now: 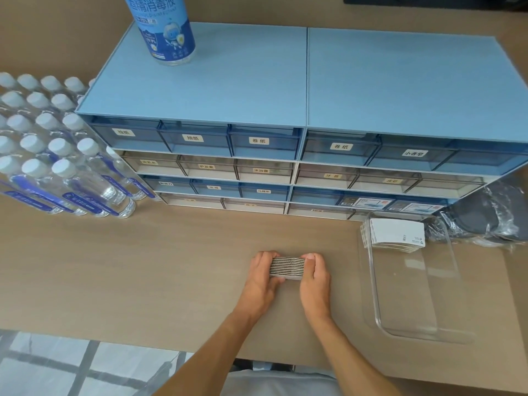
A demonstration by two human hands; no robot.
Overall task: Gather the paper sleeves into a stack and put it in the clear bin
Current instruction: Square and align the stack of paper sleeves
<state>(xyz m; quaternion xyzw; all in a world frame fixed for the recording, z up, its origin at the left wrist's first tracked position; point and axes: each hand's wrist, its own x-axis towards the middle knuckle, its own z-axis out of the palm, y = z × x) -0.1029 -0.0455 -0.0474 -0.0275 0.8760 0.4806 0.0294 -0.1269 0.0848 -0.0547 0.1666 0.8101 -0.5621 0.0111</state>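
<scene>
Where hands (288, 277) squeeze sleeves (287, 268), tan table (143, 267)

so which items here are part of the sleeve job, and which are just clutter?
In the job: stack of paper sleeves squeezed between left hand and right hand; clear bin; sleeves already in bin.

Lying about: drawer cabinets; disinfectant bottle; water bottles; plastic-wrapped dark bundle.

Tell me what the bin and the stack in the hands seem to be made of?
The bin looks like clear, glossy hard plastic: the table shows through its walls and the rim catches light. The stack looks like matte white paper or thin card, shown by its many fine layered edges; which of the two is unclear.
</scene>
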